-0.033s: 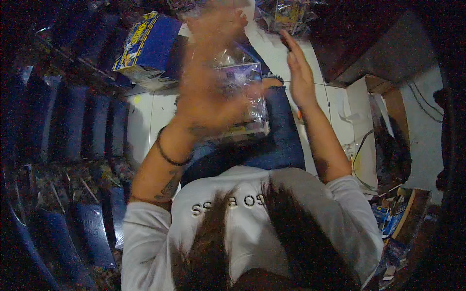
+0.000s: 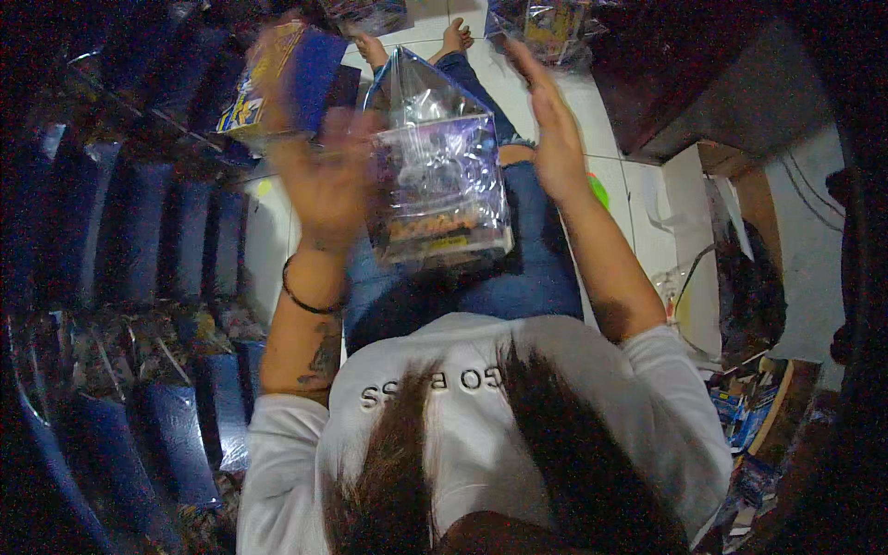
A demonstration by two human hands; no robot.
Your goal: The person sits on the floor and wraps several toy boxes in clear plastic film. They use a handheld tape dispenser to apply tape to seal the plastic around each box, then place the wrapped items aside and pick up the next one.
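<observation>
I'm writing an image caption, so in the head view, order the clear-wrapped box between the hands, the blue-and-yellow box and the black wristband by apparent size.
1. Clear-wrapped box
2. Blue-and-yellow box, partly hidden by the blurred left hand
3. Black wristband

Nearness to the camera leaves true sizes unsure.

Left hand (image 2: 328,176): blurred, left of the box (image 2: 435,190); I cannot tell whether it touches.
Right hand (image 2: 560,134): right of the box, edge-on, its palm mostly hidden.
Box: print too blurred to read; underside hidden.
Carton (image 2: 324,69): beyond and left of the box, partly covered by my left hand.
Green thing (image 2: 599,192): right of the box, partly behind my forearm (image 2: 620,259); kind unclear.
Packs (image 2: 550,32): beyond the box, cut off by the upper edge.
Stacks (image 2: 134,222): far left of the box, fading into the dark rim.
Hair (image 2: 393,453): nearer me than the box, covering some shirt (image 2: 476,435) lettering.
</observation>
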